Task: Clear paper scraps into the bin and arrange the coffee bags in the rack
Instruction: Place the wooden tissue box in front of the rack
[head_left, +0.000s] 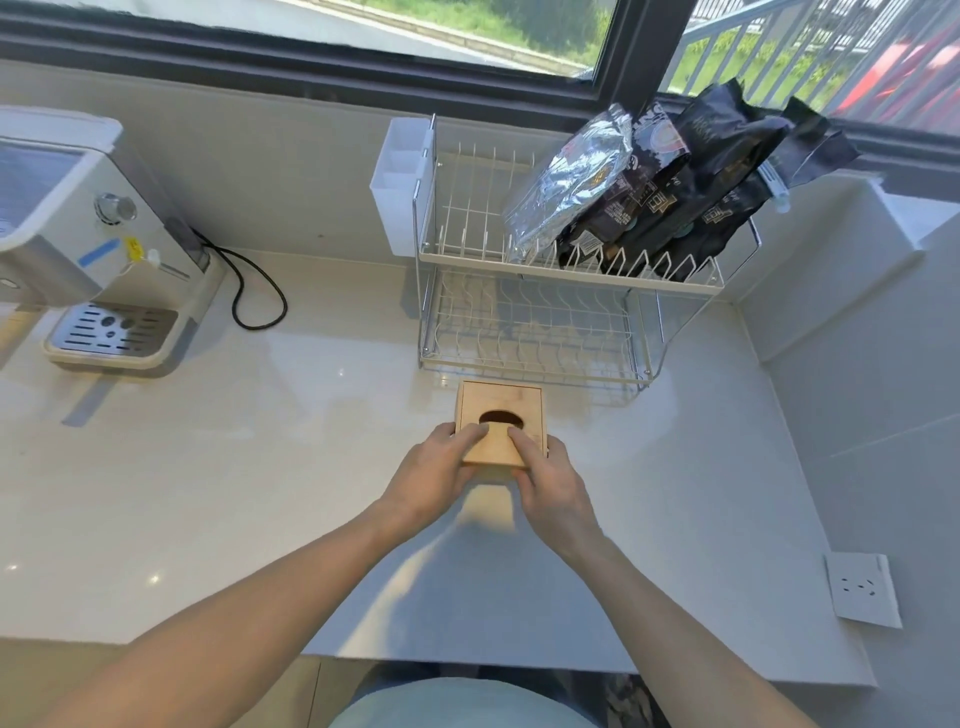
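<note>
Hands meet at a small wooden bin (501, 415) standing on the pale countertop (260, 467), just in front of the wire rack (524, 312). The left hand (434, 480) grips the bin's near left side, its thumb laid across the lid beside the dark oval opening. The right hand (550, 480) grips the near right side in the same way, thumb on the lid. On the rack's upper tier, at its right end, the coffee bags (670, 187) stand leaning together: 1 silver foil bag on the left and several black ones beside it. A white plastic holder (400, 187) hangs on the rack's left end. A white water dispenser (78, 234) sits at far left, its black cable (254, 296) looping on the counter.
</note>
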